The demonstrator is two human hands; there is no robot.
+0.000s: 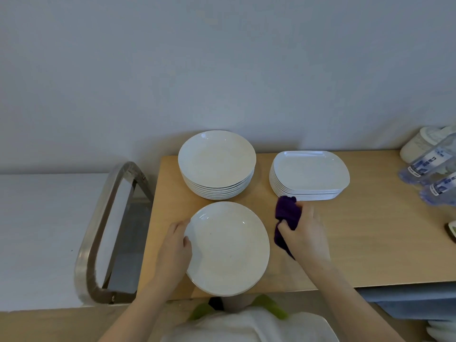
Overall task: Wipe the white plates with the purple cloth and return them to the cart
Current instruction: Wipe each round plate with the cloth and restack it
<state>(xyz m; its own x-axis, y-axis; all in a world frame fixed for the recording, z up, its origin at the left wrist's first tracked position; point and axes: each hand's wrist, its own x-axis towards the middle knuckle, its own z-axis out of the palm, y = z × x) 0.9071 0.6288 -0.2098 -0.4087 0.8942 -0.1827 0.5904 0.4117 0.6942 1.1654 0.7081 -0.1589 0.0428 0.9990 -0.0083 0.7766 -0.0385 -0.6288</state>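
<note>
purple cloth [287, 218] in right hand [304, 233], beside plate [228, 248]

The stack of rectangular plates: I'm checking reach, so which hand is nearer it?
Right. The right hand, gripping the purple cloth, sits just below the stack of rectangular plates; the left hand holds the round plate.

Round plate [228, 248] at the near table edge: white, faintly cream-speckled, one tiny dark speck seen near the left rim. Stack of round plates [217, 166] behind it: same white, cream tint in the well. Stack of rectangular plates [309, 174]: cooler, bluish white, unpatterned. Cloth [287, 213]: deep purple, solid, no print. Table [357, 243]: light tan wood, faint grain. Cart handle [98, 233]: brushed silver-grey metal. Water bottles [429, 164] at the right: clear, with blue-and-white labels. Wall [222, 58]: plain pale blue-grey. Garment [246, 324] at the bottom edge: white, lime-green straps noted.
</note>
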